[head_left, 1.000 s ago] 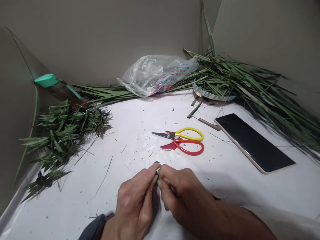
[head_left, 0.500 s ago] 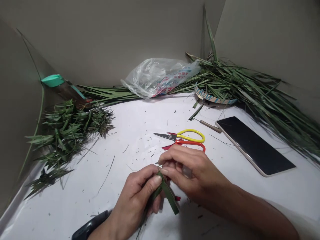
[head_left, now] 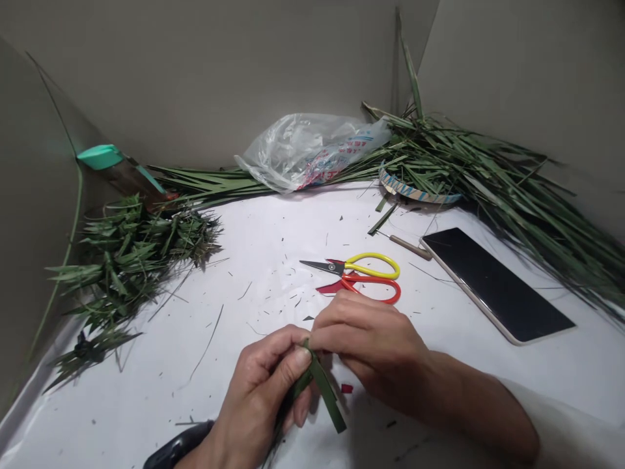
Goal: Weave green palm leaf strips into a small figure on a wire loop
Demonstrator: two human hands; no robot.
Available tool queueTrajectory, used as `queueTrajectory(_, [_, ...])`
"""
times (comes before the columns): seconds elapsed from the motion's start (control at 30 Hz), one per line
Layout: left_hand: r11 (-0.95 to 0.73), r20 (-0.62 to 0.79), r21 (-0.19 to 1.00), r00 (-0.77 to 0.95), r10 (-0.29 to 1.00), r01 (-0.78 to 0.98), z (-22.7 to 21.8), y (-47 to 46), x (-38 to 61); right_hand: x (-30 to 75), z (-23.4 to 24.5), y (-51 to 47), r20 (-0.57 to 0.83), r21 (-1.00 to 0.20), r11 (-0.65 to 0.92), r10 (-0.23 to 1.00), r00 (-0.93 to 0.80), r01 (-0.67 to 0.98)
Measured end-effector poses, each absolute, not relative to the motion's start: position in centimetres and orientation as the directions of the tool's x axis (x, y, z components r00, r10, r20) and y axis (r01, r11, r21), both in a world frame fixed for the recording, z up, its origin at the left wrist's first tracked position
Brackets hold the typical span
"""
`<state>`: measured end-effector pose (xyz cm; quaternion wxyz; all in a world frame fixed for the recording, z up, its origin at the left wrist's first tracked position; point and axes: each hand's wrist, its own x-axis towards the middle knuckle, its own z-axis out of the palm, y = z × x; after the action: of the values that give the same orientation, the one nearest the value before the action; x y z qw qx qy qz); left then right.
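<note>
My left hand (head_left: 266, 384) is closed in a pinch on a folded green leaf strip (head_left: 325, 397), whose free end sticks out toward me. My right hand (head_left: 371, 339) meets it from the right, fingers curled and pinching the same strip at the fold. Both hands hover low over the white table cover (head_left: 273, 228) near its front edge. Just beyond my right hand lie scissors with yellow and red handles (head_left: 364, 277), blades pointing left. A small red scrap (head_left: 346, 388) lies under my hands.
A dark phone (head_left: 493, 280) lies screen up at the right. Long green leaves (head_left: 488, 176) are heaped at the back right over a round woven tray (head_left: 415, 189). A clear plastic bag (head_left: 312, 146) sits at the back. Small leaf pieces (head_left: 131, 254) are piled at the left.
My hands have opened out the leaf piece, so a strip end now hangs toward me. The right hand rose above the left, then settled back close on the fold.
</note>
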<state>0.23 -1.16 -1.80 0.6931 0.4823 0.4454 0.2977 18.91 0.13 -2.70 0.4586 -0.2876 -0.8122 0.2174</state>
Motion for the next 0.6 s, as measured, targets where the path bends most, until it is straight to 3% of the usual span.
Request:
queueTrajectory(0.07, [0.33,-0.304,0.944,0.424,0.853,0.012,-1.7,-1.1,0.2,18.8,-2.5,0.0,0.612,-0.629,0.724,0.686,-0.393,0.283])
queueTrajectory(0.17, [0.262,-0.247,0.965,0.405,0.881,0.018,-1.5,-1.0,0.1,18.6,-1.8,0.1,0.567,-0.745,0.634,0.765,-0.304,0.207])
queueTrajectory(0.3, [0.182,-0.193,0.981,0.399,0.896,0.066,-1.3,-0.9,0.0,18.4,-1.1,0.3,0.378,-0.909,0.41,0.889,-0.26,0.08])
queueTrajectory(0.4, [0.131,-0.166,0.985,0.402,0.9,0.112,-1.4,-1.0,0.1,18.3,-0.9,0.3,0.24,-0.966,0.256,0.94,-0.244,0.036])
queueTrajectory(0.47, [0.156,-0.184,0.983,0.4,0.898,0.101,-1.6,-1.0,0.2,18.3,-1.1,0.1,0.247,-0.96,0.27,0.942,-0.228,0.073])
queueTrajectory(0.6, [0.315,-0.285,0.949,0.418,0.863,-0.003,-2.0,-1.2,0.1,18.2,-1.6,-0.5,0.478,-0.801,0.538,0.838,-0.262,0.261])
